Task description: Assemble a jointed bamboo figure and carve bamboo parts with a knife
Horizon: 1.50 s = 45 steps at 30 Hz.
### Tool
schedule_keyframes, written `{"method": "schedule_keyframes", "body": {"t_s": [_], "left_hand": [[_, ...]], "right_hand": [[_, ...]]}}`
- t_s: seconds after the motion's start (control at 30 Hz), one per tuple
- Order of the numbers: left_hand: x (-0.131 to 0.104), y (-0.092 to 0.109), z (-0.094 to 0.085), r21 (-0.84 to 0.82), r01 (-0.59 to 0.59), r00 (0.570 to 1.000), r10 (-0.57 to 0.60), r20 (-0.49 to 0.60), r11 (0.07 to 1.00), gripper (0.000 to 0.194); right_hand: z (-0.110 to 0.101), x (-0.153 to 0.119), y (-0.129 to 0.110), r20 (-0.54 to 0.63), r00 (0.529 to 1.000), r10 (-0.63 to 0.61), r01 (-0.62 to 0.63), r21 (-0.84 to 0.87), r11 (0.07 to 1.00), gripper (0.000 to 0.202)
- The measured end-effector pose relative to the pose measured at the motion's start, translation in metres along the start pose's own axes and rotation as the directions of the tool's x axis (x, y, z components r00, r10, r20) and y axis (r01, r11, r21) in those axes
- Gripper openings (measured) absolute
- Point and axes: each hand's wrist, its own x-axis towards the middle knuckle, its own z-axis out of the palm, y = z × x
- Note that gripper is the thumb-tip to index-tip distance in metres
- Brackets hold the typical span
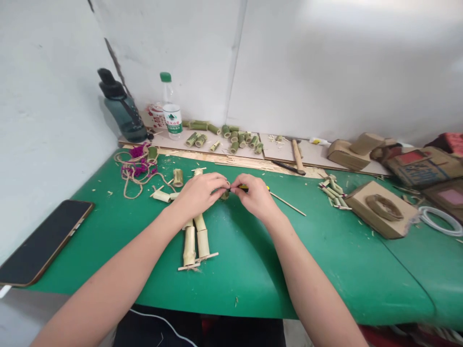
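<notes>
My left hand (pixel 202 193) is closed, its fingertips on a small green bamboo piece (pixel 224 195) mostly hidden by the fingers. My right hand (pixel 255 195) grips a yellow-and-black handled tool (pixel 244 187) whose tip meets the bamboo piece; its exact kind is hidden. Below my left hand lie joined pale bamboo tubes (pixel 189 246) with thin sticks across their lower ends. Another pale tube (pixel 161 195) lies to the left, and a short bamboo tube (pixel 178 178) stands behind it. A thin wooden stick (pixel 288 204) lies right of my right hand.
Purple cord and twine (pixel 137 166) lie at the left, near a phone (pixel 47 241). Behind stand a dark bottle (pixel 123 111) and a water bottle (pixel 172 113), beside several cut bamboo pieces (pixel 235 137). A hammer (pixel 297 156), bundled bamboo (pixel 333 193) and cardboard (pixel 379 207) are right.
</notes>
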Motion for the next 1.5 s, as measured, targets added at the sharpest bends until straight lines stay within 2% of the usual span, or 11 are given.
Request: {"method": "schedule_keyframes", "body": {"t_s": [0.47,0.77,1.0,1.17,1.3,1.5], "left_hand": [[0.000,0.004,-0.003,0.043,0.023,0.999,-0.024,0.020,0.999,0.026],[0.000,0.004,-0.002,0.021,0.020,1.000,-0.020,0.011,1.000,0.027],[-0.001,0.003,-0.003,0.058,0.034,0.999,-0.035,0.017,0.998,0.026],[-0.001,0.003,-0.004,0.075,0.045,0.998,-0.048,0.030,0.996,0.028],[0.000,0.005,-0.006,0.072,0.055,0.998,-0.057,0.033,0.996,0.031],[-0.001,0.006,-0.009,0.064,0.084,0.996,-0.086,0.036,0.994,0.031]], "right_hand": [[0.002,-0.001,0.005,-0.011,0.999,0.053,-0.052,0.074,0.996,0.010],[0.001,0.001,0.004,-0.007,1.000,0.030,-0.029,0.068,0.997,0.018],[0.007,0.000,0.004,0.134,0.990,0.035,-0.021,-0.105,0.994,0.023],[0.007,-0.001,0.006,0.142,0.990,-0.012,0.024,-0.083,0.996,0.024],[-0.002,-0.001,0.004,0.107,0.994,-0.034,0.039,-0.043,0.998,0.024],[-0.010,0.000,0.004,-0.019,0.995,-0.095,0.095,0.022,0.995,0.025]]}}
